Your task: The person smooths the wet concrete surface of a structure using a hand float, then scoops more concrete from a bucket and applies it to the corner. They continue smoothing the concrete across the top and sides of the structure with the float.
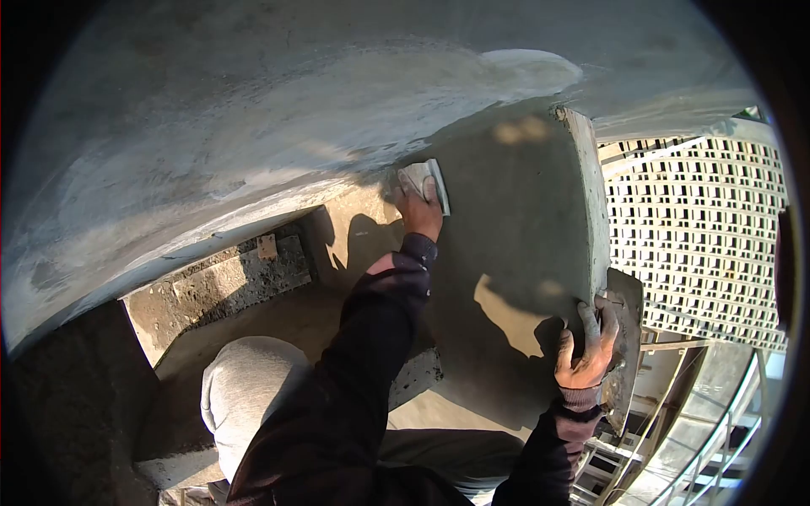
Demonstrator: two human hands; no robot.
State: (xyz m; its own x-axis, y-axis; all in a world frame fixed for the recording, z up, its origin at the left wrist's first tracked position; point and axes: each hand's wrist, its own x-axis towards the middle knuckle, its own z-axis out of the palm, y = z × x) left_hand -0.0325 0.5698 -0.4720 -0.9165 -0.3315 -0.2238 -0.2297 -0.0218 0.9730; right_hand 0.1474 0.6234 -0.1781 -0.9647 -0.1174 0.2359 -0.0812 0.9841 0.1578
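My left hand (420, 212) is closed round a small pale float (428, 181), with the thumb along its back. The float stands against the grey plastered surface (515, 202), close to the corner where that surface meets the large curved wall (278, 126). Lower right, my right hand (586, 341) rests with fingers apart on the outer edge (589, 185) of the plastered surface. Nothing shows in its grasp. Pale dust coats its fingers.
Rough concrete steps (228, 287) lie to the left, beside my bent knee (249, 388). A perforated block screen (692, 236) stands at the right. Below it, beyond the edge, a lower level with a ladder-like frame (603, 464) shows a drop.
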